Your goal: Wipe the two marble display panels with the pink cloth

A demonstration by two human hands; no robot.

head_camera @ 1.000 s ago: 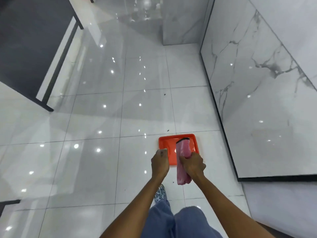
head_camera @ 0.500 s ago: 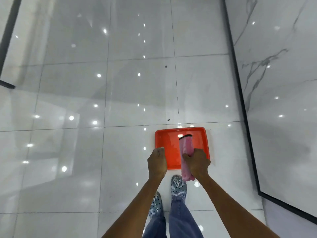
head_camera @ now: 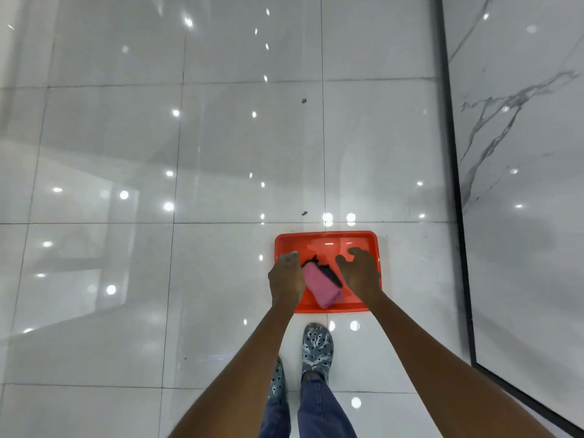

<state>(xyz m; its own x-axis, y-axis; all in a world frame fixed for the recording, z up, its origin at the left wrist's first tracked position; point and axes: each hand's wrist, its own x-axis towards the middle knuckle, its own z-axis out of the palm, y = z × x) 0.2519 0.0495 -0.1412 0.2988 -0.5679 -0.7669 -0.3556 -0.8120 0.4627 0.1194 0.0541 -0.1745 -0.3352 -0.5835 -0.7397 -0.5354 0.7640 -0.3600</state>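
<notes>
The pink cloth (head_camera: 319, 286), folded and edged with black, is over the red tray (head_camera: 328, 240) on the floor, between my two hands. My right hand (head_camera: 358, 273) hovers just right of it with fingers spread and holds nothing. My left hand (head_camera: 286, 279) is a loose fist at the cloth's left edge; I cannot see it gripping the cloth. One white marble display panel (head_camera: 521, 184) with grey veins and a black frame stands along the right side. No second panel is in view.
Glossy white floor tiles (head_camera: 158, 248) spread to the left and ahead, with bright light reflections. My feet in patterned grey clogs (head_camera: 317, 347) stand just behind the tray. The panel's black edge (head_camera: 458, 216) runs close to the tray's right.
My right hand has let go of the pink cloth and opened; the cloth now lies low over the tray. My view has tilted further down toward the floor.
</notes>
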